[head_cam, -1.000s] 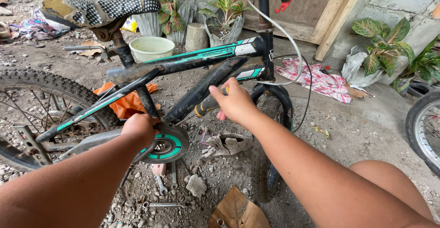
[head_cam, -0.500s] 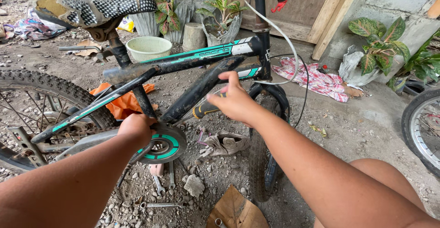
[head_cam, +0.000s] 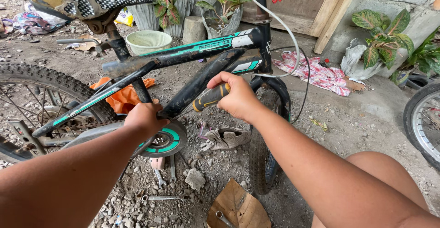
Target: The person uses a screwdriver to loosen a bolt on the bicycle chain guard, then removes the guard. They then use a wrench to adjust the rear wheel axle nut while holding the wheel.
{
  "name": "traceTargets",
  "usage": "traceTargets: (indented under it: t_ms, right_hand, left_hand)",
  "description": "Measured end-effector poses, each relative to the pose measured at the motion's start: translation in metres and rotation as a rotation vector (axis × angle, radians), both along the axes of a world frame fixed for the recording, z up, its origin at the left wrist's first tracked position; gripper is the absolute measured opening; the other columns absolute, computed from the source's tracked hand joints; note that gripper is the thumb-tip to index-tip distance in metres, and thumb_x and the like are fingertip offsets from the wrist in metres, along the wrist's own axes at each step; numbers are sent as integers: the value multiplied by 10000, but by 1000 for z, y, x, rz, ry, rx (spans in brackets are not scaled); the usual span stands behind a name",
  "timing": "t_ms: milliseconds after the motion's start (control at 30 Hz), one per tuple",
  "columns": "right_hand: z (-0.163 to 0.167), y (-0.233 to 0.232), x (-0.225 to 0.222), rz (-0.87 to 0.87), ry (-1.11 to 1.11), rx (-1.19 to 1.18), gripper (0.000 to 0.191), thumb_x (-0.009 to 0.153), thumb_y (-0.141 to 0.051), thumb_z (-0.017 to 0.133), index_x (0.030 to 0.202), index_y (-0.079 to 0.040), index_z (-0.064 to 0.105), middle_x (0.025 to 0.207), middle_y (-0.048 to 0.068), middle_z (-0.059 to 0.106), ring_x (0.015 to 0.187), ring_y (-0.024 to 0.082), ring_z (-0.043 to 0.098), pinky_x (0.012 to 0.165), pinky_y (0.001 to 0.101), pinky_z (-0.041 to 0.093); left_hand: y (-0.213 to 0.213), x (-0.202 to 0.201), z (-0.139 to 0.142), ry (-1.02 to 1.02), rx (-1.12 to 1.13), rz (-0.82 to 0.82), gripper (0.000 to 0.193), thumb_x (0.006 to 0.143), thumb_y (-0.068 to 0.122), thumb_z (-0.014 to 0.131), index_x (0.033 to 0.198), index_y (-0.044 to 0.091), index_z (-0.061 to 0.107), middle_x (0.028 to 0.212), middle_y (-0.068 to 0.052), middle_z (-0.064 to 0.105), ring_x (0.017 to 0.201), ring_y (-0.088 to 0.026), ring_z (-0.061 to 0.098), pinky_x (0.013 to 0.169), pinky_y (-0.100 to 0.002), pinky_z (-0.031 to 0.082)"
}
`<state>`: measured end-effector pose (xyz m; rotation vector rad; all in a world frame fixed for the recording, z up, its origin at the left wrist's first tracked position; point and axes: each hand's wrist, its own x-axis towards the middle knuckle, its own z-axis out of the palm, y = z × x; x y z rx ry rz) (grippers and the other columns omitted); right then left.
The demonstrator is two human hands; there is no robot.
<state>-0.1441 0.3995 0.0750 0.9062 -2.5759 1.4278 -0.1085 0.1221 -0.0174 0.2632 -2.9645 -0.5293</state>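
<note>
A black and teal bicycle frame point(head_cam: 192, 53) stands in front of me with a worn seat point(head_cam: 87, 1) at upper left. My right hand point(head_cam: 236, 97) is closed around the yellow and black handle of a tool point(head_cam: 208, 98) that points down-left toward the crank area. My left hand point(head_cam: 145, 118) grips the frame just above the round teal and black chainring guard point(head_cam: 162, 141). The tool's tip is hidden behind the frame and my left hand.
The rear wheel point(head_cam: 41, 95) is at left, the front wheel point(head_cam: 266, 145) stands in the middle. Wrenches point(head_cam: 158, 196) and a stone lie on the gravel below. A green basin point(head_cam: 147, 41), orange cloth point(head_cam: 121, 97), plaid cloth point(head_cam: 316, 74), potted plants point(head_cam: 382, 30) and another wheel point(head_cam: 424, 122) surround.
My right hand has closed on the tool's handle and brought it down toward the crank. My left hand stays by the chainring guard. The view has moved slightly closer.
</note>
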Motion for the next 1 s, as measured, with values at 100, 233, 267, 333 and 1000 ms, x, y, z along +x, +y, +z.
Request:
traceTargets:
  t_ms: [100,233,267,333,1000]
  right_hand:
    - [3,-3,5,-106,101,-14,634,757,-69,862,1289,-75,518,1117,85,610,958,162,605,777,354,533]
    - [11,1,0,-328,-502,-14,520,976,-319,697,1328,-59,418,1124,103,611,760,267,648,700,383,560]
    - [10,3,-2,-286,-508,-12,461,964,-292,697,1279,-38,476,1094,120,642,748,257,652,674,389,548]
    - [5,7,-4,-180,-390,-31,367,910,-182,722,1203,-34,559,1080,107,675,778,213,659,664,373,555]
    - [10,-1,-14,-141,-342,155,406,903,-183,744,1208,-25,529,930,161,666,683,208,630,596,395,471]
  left_hand:
    - [12,-8,-5,15,1,-3,417,785,355,851,1184,265,766,1078,-77,759,986,-305,737,898,-418,589]
    - [21,-18,-12,26,-52,-40,303,814,308,816,1117,295,802,1068,-50,780,983,-280,746,882,-402,604]
    - [23,-20,-13,10,-52,-36,301,820,308,811,1121,294,798,1067,-46,778,983,-275,745,880,-400,604]
    - [24,-23,-14,-22,-54,-25,297,833,309,800,1130,291,792,1065,-38,775,983,-267,743,874,-395,605]
    - [10,-25,-12,-51,-98,-128,301,877,306,748,1176,326,775,1055,-59,775,933,-260,749,875,-379,602]
